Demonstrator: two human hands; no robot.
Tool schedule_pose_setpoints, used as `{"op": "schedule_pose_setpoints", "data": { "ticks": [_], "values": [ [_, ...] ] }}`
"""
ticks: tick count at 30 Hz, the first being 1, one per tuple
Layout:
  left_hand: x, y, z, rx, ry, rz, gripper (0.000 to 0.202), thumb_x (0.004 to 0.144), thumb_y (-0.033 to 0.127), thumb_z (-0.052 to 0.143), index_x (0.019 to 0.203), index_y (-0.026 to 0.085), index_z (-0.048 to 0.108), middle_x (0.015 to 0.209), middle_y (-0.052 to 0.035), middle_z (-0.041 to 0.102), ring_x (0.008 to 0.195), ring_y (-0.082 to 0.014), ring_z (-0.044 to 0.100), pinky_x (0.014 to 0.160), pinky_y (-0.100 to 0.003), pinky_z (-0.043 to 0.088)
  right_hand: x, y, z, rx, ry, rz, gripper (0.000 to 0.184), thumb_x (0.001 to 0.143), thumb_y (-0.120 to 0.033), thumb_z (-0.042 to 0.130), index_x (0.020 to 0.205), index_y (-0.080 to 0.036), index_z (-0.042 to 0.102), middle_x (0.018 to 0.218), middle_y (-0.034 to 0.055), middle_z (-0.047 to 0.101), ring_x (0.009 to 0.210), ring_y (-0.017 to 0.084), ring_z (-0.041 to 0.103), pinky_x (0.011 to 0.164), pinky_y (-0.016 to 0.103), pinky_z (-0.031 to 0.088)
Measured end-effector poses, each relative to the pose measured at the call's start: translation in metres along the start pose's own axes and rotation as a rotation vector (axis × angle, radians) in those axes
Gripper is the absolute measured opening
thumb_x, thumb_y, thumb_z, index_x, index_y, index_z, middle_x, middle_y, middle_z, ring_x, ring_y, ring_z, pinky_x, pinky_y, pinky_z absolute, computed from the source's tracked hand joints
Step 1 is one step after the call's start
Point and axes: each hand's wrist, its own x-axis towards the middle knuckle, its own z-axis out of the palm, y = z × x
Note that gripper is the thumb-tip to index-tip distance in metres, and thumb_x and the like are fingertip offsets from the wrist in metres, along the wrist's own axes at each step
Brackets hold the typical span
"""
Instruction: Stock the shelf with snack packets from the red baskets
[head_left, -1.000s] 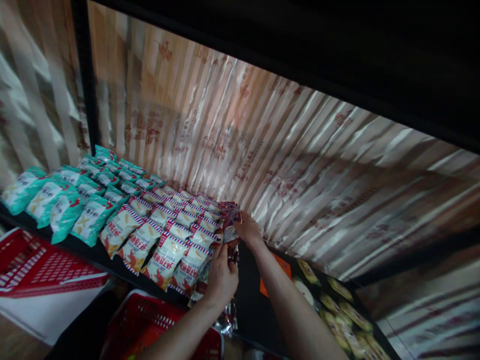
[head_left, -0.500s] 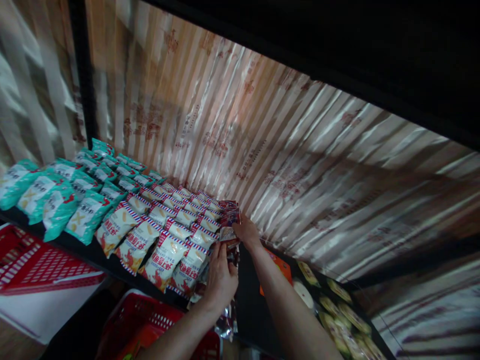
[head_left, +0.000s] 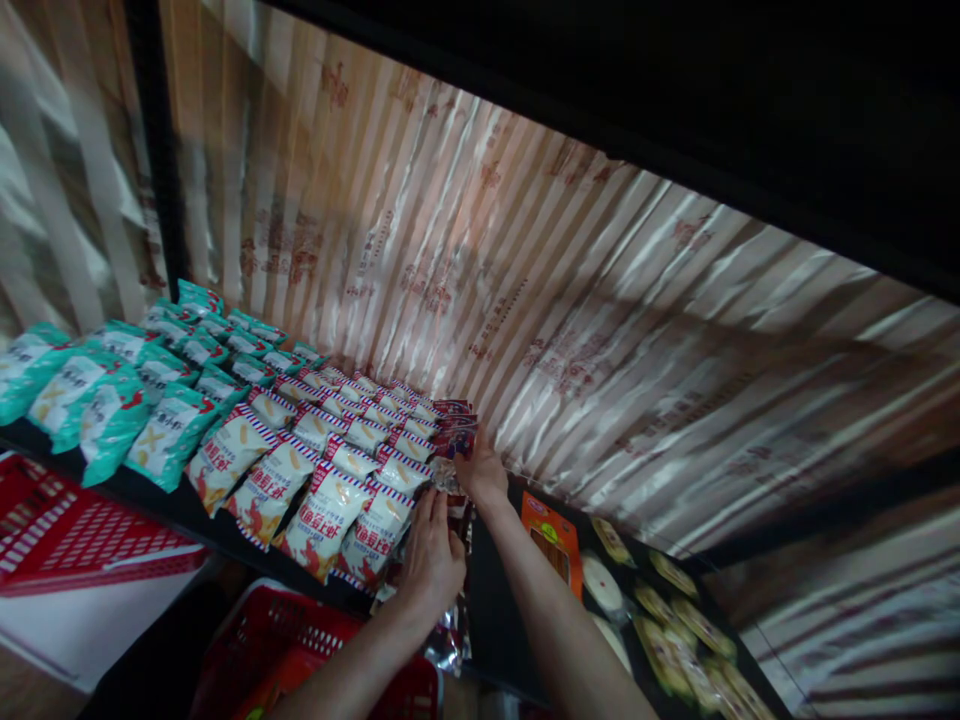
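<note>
My left hand (head_left: 433, 560) grips a bunch of dark red shiny snack packets (head_left: 450, 630) at the front edge of a dark shelf (head_left: 499, 610). My right hand (head_left: 480, 472) reaches further back and holds one dark red packet (head_left: 454, 440) at the end of a short row of the same packets. Just left of both hands lie rows of white snack bags with red and blue striped tops (head_left: 330, 480). Further left lie teal snack bags (head_left: 135, 385).
A striped, printed wooden-looking back wall (head_left: 487, 270) rises behind the shelf, and a dark shelf underside spans above. An orange packet (head_left: 551, 530) and yellow-green packets (head_left: 675, 640) lie to the right. Red plastic baskets (head_left: 75, 540) sit below at left and under my left arm (head_left: 300, 650).
My right hand has slid slightly left and back along the row of red packets. The left hand stays at the shelf front. The view shifted, so the orange packet now shows more.
</note>
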Motion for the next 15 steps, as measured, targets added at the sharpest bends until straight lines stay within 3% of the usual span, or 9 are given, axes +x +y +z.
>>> {"op": "schedule_pose_setpoints", "data": {
  "ticks": [7,15],
  "values": [
    [0.0,0.004,-0.002,0.036,-0.029,0.0,0.058,0.071,0.006,0.039,0.128,0.001,0.044,0.134,-0.0211,0.046,0.128,-0.0287,0.039,0.107,-0.044,0.033,-0.002,0.0,0.001,-0.125,0.033,-0.062,0.037,0.082,-0.029,0.046,0.117,-0.022,0.055,0.111,0.0115,0.063,0.098,0.025,0.06,0.078,0.034,0.043],
    [-0.004,-0.004,-0.003,0.069,-0.046,0.067,0.06,0.07,0.008,0.041,0.13,0.007,0.043,0.136,-0.0163,0.045,0.129,-0.0266,0.037,0.107,-0.042,0.032,-0.005,0.01,0.021,-0.114,0.122,-0.125,0.045,0.079,-0.034,0.052,0.121,-0.018,0.056,0.132,0.0143,0.047,0.123,0.03,0.038,0.096,0.039,0.032]
  ]
}}
